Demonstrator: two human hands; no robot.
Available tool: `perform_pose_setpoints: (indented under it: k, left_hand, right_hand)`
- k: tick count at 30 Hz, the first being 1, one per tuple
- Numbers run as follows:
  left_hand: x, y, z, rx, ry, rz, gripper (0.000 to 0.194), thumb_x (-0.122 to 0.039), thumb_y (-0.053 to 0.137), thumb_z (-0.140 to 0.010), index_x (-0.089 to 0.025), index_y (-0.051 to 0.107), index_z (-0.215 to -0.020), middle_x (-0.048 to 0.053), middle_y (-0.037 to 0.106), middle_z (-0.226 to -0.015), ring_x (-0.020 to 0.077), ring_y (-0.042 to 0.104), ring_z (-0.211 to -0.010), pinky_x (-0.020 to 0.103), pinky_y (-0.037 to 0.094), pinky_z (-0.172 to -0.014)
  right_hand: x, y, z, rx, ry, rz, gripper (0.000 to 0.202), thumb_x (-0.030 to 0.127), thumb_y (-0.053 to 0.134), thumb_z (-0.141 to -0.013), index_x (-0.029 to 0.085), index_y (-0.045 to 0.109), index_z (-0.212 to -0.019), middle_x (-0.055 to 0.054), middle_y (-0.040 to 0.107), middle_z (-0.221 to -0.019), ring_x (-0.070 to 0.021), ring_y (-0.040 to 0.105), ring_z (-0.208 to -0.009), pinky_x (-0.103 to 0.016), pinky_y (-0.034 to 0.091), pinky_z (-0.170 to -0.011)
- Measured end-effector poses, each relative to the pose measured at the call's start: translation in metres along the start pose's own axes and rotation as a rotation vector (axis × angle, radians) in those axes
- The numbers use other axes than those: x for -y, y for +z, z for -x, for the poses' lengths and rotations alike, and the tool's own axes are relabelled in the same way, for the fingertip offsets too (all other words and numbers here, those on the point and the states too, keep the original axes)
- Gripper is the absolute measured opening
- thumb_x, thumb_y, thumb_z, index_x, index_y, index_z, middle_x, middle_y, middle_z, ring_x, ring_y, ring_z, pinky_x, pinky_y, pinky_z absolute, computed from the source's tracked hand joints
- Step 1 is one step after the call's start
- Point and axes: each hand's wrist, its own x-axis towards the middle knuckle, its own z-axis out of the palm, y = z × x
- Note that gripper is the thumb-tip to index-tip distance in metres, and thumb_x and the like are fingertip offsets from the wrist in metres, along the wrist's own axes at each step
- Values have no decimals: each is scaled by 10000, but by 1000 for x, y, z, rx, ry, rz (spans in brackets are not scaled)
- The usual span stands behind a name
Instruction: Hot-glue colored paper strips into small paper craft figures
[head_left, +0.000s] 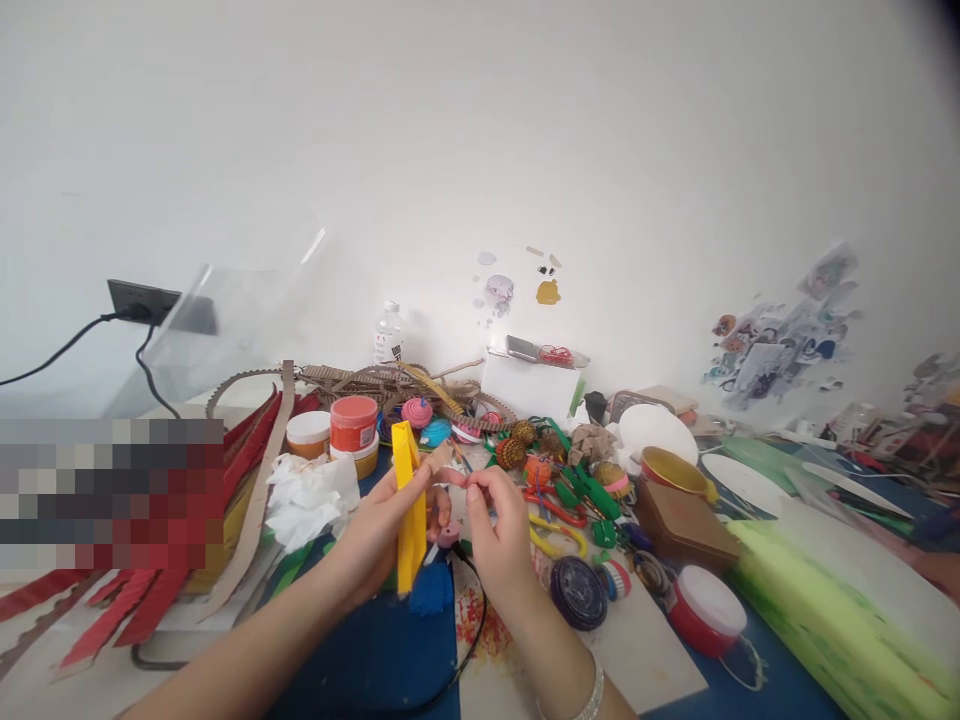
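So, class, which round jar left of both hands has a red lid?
The red cylindrical jar, red-topped; the two golden-brown jars near it show white tops.

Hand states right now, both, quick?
Left hand: closed, holding a long, flat, bright yellow strip, material unclear.
Right hand: closed in a fingertip pinch; can't tell what, if anything, it holds.

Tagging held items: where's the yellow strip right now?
Head view, slightly left of centre: the yellow strip is upright in the left hand, left of the right hand.
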Motion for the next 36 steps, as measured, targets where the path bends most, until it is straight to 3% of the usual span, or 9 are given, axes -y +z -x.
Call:
perform_pose_setpoints:
  k: [6, 11, 21, 30, 36]
  left_hand:
    - [3, 0, 0, -140, 116, -276, 231, -397, 530, -815, -192, 456, -892, -51, 561, -572, 102, 512, -494, 209, 419, -493]
    - [9, -6, -4, -120, 193, -489, 222, -413, 488, -832, -198, 443, -862, -48, 575, -579, 109, 525, -497, 224, 427, -504]
    - [2, 6, 1, -95, 47, -326, 267, -449, 530, -791, -199, 443, -823, -29, 622, -562, 116, 547, -493, 220, 433, -502]
    - [-2, 3, 1, -127, 13, -92, 241, -389, 591, -783, -179, 508, -866, -20, 614, -581, 102, 543, -489, 199, 418, -478]
    - [-3, 2, 0, -98, -22, -47, 261, -403, 547, -817, -143, 552, -840, 5, 595, -531, 106, 530, -483, 188, 396, -456]
  right_hand:
    - [-1, 0, 0, -2, -14, 246, 229, 198, 376, -885, 186, 526, -711, -25, 547, -674, -152, 507, -626, -245, 357, -565]
    - [-10, 3, -2, -33, -73, 484, 252, 194, 348, -887, 181, 555, -744, -40, 584, -672, -168, 541, -612, -254, 357, -535]
    - [-13, 1, -3, -68, -34, 547, 252, 179, 340, -888, 182, 545, -741, -33, 579, -675, -166, 559, -612, -251, 377, -552]
    - [-11, -1, -4, -79, 33, 368, 229, 192, 348, -891, 187, 520, -739, -24, 546, -687, -158, 525, -644, -246, 379, -569]
    - [-6, -4, -5, -32, -43, 240, 117, 202, 411, -888, 187, 521, -848, -43, 553, -801, -168, 536, -748, -266, 419, -645]
